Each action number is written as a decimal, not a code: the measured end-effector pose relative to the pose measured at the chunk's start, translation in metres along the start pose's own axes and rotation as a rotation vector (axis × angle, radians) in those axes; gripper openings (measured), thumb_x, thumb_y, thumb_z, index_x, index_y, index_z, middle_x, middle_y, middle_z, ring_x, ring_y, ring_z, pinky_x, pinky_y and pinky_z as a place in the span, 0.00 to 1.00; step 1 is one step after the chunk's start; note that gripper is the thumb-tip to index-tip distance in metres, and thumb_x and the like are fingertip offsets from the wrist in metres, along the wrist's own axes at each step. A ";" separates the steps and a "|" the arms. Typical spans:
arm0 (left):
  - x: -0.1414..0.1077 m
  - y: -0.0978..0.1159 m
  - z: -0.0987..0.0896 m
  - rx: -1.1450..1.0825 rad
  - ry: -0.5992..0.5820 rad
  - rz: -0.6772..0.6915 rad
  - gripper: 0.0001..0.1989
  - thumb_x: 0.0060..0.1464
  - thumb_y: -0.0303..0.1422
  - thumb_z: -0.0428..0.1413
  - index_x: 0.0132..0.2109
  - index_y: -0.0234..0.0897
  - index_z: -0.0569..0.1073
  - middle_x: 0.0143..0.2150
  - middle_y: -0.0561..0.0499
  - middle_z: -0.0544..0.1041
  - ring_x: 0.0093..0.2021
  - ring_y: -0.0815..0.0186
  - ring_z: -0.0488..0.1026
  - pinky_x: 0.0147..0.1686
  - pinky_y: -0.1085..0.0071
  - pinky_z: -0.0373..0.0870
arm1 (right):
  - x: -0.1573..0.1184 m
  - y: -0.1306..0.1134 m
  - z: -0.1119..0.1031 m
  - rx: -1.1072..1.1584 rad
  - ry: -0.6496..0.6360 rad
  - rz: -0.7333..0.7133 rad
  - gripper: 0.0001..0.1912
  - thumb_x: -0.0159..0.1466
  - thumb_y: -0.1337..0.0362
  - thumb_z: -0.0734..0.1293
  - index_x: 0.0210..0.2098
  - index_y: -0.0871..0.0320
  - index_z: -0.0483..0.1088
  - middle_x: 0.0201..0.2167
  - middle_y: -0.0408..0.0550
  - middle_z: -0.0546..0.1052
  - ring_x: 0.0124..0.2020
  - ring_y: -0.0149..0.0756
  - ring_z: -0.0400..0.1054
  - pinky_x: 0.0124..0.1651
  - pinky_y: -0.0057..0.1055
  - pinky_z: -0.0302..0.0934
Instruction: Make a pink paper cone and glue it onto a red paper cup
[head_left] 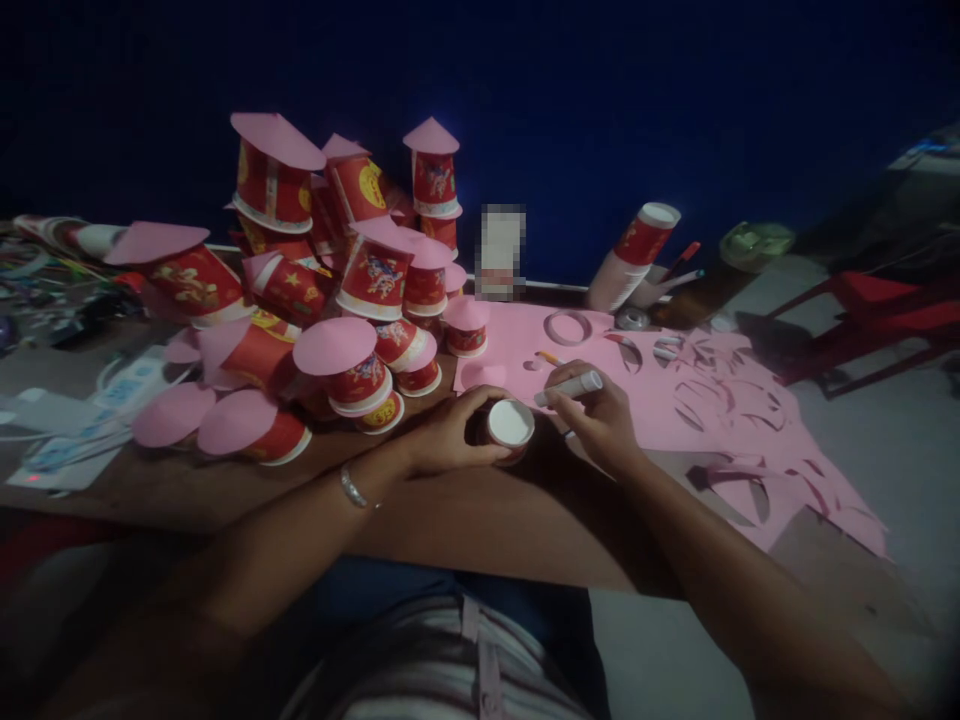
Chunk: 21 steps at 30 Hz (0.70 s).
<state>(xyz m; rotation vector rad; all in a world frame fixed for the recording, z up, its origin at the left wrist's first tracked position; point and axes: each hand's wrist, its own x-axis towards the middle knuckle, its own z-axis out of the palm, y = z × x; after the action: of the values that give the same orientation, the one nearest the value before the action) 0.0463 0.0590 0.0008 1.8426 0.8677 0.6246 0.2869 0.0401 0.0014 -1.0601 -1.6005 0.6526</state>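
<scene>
My left hand (pixel 442 432) curls around the side of a small paper cup (pixel 511 424) at the table's front, whose round white end faces up. Just right of it, my right hand (pixel 600 415) grips a white tube that looks like a glue stick (pixel 574 388), held slantwise with its lower end near the cup's rim and apart from it. To the left stand and lie many red paper cups topped with pink paper cones (pixel 335 346), some stacked on each other.
Pink paper (pixel 667 415) with cut-out rings and scraps covers the right of the table (pixel 480 520). Behind it leans a stack of cups (pixel 645 235) beside pens. A power strip (pixel 112 405) lies far left, and a red stool (pixel 870 320) stands at right.
</scene>
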 end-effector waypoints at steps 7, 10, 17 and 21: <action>0.001 -0.008 0.000 -0.028 -0.023 -0.044 0.34 0.47 0.38 0.71 0.60 0.42 0.70 0.57 0.46 0.79 0.57 0.53 0.78 0.58 0.56 0.74 | 0.080 0.007 -0.015 -0.997 -0.150 -0.187 0.32 0.72 0.63 0.62 0.75 0.55 0.58 0.47 0.57 0.80 0.42 0.46 0.74 0.38 0.36 0.65; 0.000 -0.008 0.000 -0.052 -0.031 -0.049 0.33 0.48 0.38 0.71 0.60 0.42 0.71 0.56 0.47 0.80 0.55 0.54 0.78 0.56 0.58 0.74 | 0.134 0.010 -0.011 -1.364 -0.349 -0.205 0.37 0.74 0.68 0.55 0.80 0.51 0.41 0.49 0.60 0.79 0.46 0.50 0.72 0.40 0.37 0.62; -0.001 -0.008 0.000 -0.048 -0.036 -0.072 0.35 0.46 0.39 0.72 0.60 0.42 0.71 0.55 0.46 0.80 0.54 0.54 0.78 0.55 0.58 0.73 | 0.208 0.034 0.014 -1.524 -0.431 -0.056 0.41 0.72 0.73 0.51 0.80 0.48 0.31 0.51 0.67 0.77 0.48 0.54 0.73 0.44 0.42 0.62; 0.000 -0.007 -0.001 -0.036 -0.026 -0.069 0.35 0.45 0.40 0.72 0.59 0.42 0.71 0.54 0.46 0.80 0.52 0.55 0.78 0.52 0.60 0.73 | 0.215 0.044 0.020 -1.495 -0.416 -0.056 0.40 0.73 0.73 0.52 0.80 0.49 0.33 0.50 0.68 0.77 0.48 0.56 0.73 0.46 0.45 0.62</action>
<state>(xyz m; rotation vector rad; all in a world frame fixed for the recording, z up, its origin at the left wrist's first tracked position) 0.0433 0.0614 -0.0056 1.7770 0.8936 0.5688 0.2707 0.2524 0.0592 -1.9522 -2.4935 -0.6044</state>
